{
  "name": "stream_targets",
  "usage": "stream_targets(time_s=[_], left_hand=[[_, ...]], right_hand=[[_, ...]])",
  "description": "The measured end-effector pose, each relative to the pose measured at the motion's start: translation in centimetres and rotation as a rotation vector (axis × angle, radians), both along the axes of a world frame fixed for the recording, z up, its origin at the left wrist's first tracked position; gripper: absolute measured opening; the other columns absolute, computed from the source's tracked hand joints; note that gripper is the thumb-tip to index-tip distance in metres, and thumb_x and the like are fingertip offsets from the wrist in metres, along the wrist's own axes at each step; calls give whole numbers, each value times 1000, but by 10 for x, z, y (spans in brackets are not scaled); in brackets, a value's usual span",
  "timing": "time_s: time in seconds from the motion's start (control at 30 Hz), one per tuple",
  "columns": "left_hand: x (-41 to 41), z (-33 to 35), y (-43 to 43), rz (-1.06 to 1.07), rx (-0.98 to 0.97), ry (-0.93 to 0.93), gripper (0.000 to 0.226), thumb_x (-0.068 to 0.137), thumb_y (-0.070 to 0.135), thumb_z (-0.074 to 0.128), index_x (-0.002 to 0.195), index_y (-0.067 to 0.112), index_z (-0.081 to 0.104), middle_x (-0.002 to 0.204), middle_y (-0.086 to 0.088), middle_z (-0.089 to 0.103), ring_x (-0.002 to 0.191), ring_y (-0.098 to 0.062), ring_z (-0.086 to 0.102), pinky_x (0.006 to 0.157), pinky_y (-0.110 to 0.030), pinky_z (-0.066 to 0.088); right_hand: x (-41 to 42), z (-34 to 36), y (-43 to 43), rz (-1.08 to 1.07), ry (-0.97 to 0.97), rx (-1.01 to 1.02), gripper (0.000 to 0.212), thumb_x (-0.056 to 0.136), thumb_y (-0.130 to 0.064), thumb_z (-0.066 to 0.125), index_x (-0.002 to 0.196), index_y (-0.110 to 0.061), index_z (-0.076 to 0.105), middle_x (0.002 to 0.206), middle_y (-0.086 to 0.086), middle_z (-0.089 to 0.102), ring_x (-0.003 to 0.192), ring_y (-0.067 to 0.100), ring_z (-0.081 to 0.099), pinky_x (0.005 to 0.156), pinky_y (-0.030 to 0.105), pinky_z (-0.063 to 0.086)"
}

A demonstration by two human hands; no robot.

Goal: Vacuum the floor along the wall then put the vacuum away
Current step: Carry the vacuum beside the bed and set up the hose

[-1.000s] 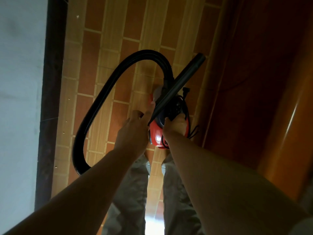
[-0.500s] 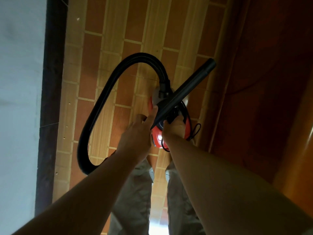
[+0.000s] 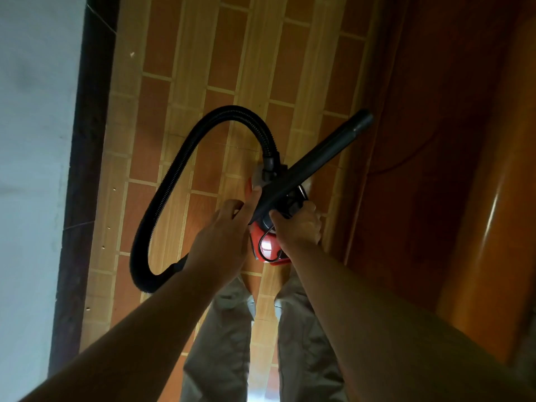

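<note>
A small red vacuum [image 3: 268, 248] hangs in front of my legs over the tiled floor [image 3: 185, 97]. My right hand [image 3: 298, 224] grips its top handle, with the black power cord bunched under the fingers. A black rigid tube [image 3: 313, 163] slants up to the right across the vacuum's top. My left hand [image 3: 223, 236] holds the tube's lower end, thumb stretched along it. The ribbed black hose [image 3: 179, 169] loops out to the left from the vacuum's front and curves back under my left wrist.
A pale wall [image 3: 32, 140] with a dark baseboard [image 3: 84, 169] runs down the left. Glossy reddish-brown wooden furniture or a door [image 3: 449, 140] fills the right side, close to the tube's tip. My trouser legs [image 3: 220, 343] stand below the vacuum.
The vacuum, tube and both hands have shifted slightly right and lower in view. The tube's tip now reaches nearer the wooden surface. Both grips look unchanged.
</note>
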State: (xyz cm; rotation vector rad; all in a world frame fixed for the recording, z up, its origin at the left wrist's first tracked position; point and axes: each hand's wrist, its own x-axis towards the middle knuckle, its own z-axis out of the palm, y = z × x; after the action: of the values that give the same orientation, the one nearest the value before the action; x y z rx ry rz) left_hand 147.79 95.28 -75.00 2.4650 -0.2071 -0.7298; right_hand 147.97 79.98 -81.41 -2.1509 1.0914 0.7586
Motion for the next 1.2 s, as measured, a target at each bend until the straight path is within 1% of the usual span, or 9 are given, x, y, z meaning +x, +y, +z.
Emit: stream_targets(time_s=[0.13,0.27,0.37,0.43,0.53,0.77,1.0,1.1,1.2], left_hand=[[11,34,0,-3,6,20,66,101,22,45,156,35,10,132,0,43,100,-10,51,73,-22,42],[23,78,3,-52,-3,-7,70,100,22,48,156,35,9,134,0,43,99,-14,56,71,-23,46],[31,116,6,-73,-34,-23,71,101,20,46,157,37,5,133,1,44,97,-15,56,68,-23,44],[35,144,7,-69,-70,-19,70,101,23,44,155,41,2,134,2,43,90,-14,54,66,-25,42],[39,190,10,-66,-114,-31,67,101,27,43,155,40,5,135,1,43,85,-14,55,64,-28,46],[40,316,2,113,-85,-176,57,96,25,57,148,18,35,137,-5,49,111,-27,57,79,-34,50],[59,403,-1,302,2,-414,30,90,29,64,119,28,55,109,8,61,90,-11,59,72,-33,55],[80,434,2,293,-100,-462,32,94,22,59,125,29,55,114,8,63,97,-13,63,77,-35,57],[102,460,2,190,-239,-404,40,96,13,54,132,30,52,116,6,63,98,-12,62,81,-32,55]], right_hand=[[13,57,-8,-76,-167,130,73,71,-40,73,135,-15,49,128,8,57,118,29,60,97,50,54],[32,136,-12,-200,-300,468,39,87,-9,69,122,-21,56,110,-3,69,100,3,66,87,23,53],[48,200,-8,-346,-280,751,27,93,2,58,115,-14,61,110,32,63,94,29,63,85,42,58],[54,235,-7,-444,-244,870,23,96,0,56,115,-12,62,114,31,66,98,39,66,97,57,55],[59,288,-11,-443,-247,973,16,100,-4,58,115,-8,64,112,16,74,114,38,68,99,55,55],[63,427,-13,-213,-429,925,19,94,-13,73,111,-8,67,112,15,73,107,31,72,95,52,58],[74,558,-3,18,-688,720,32,84,-31,84,103,-10,72,98,4,75,93,17,75,84,44,63],[81,596,-3,97,-793,668,27,85,-28,84,98,-8,72,89,2,75,85,13,74,76,32,63],[88,621,-10,188,-863,654,24,86,-22,83,99,-7,70,91,9,72,87,20,71,78,38,61]])
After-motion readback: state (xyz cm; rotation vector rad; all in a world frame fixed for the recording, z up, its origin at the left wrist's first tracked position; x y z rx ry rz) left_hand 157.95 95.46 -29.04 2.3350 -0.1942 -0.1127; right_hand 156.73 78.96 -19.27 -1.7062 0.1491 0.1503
